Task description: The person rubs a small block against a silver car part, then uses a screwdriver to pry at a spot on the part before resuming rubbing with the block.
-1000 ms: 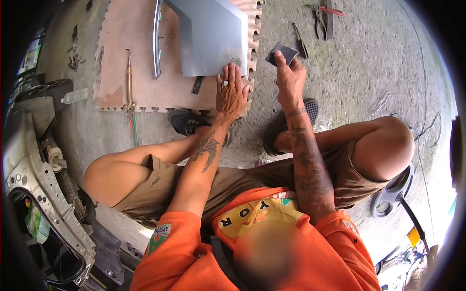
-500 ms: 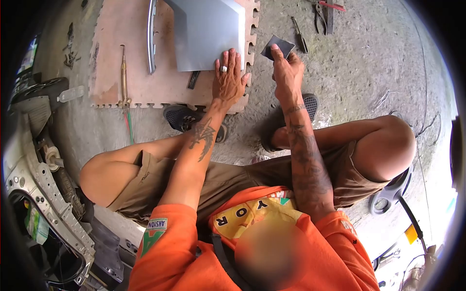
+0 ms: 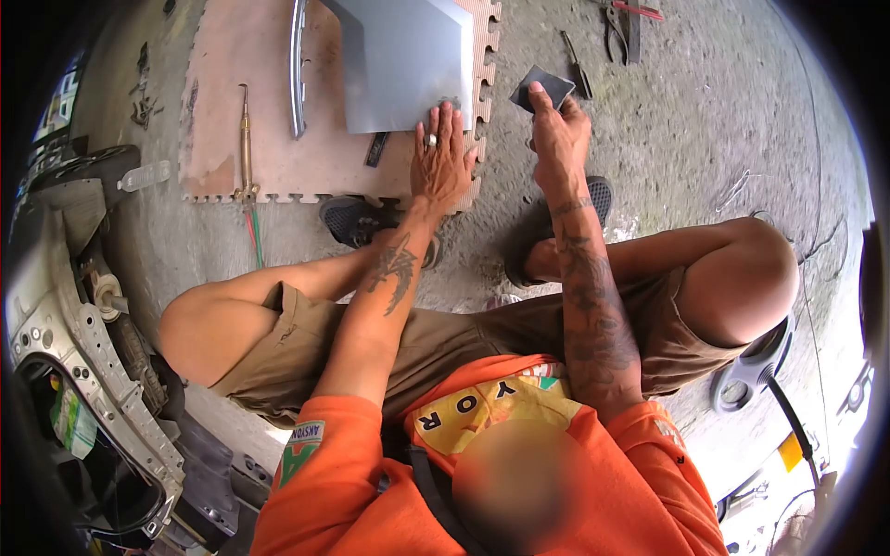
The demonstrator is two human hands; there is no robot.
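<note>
A grey metal panel point(image 3: 403, 69) lies on the pinkish foam mat point(image 3: 218, 139). My left hand point(image 3: 443, 157) rests on its near edge with fingers stretched flat, a ring on one of them. A dark smudge shows on the panel just past the fingertips. Off the mat to the right, my right hand point(image 3: 560, 134) pinches a dark square of sandpaper point(image 3: 542, 88) between thumb and fingers, apart from the panel. Beside the panel lies a long curved metal strip point(image 3: 297, 74). A small black piece point(image 3: 376, 148) sits by the panel's near edge.
A brass torch point(image 3: 246, 148) with red and green hoses lies on the mat's left. Pliers point(image 3: 616, 35) and a thin dark tool point(image 3: 577, 65) lie on the concrete at right. A plastic bottle point(image 3: 144, 176) and car body parts point(image 3: 93, 343) stand left.
My left hand has slid slightly back toward me on the panel, uncovering a dark smudge. My right hand still holds the sandpaper. The whole view has shifted a little.
</note>
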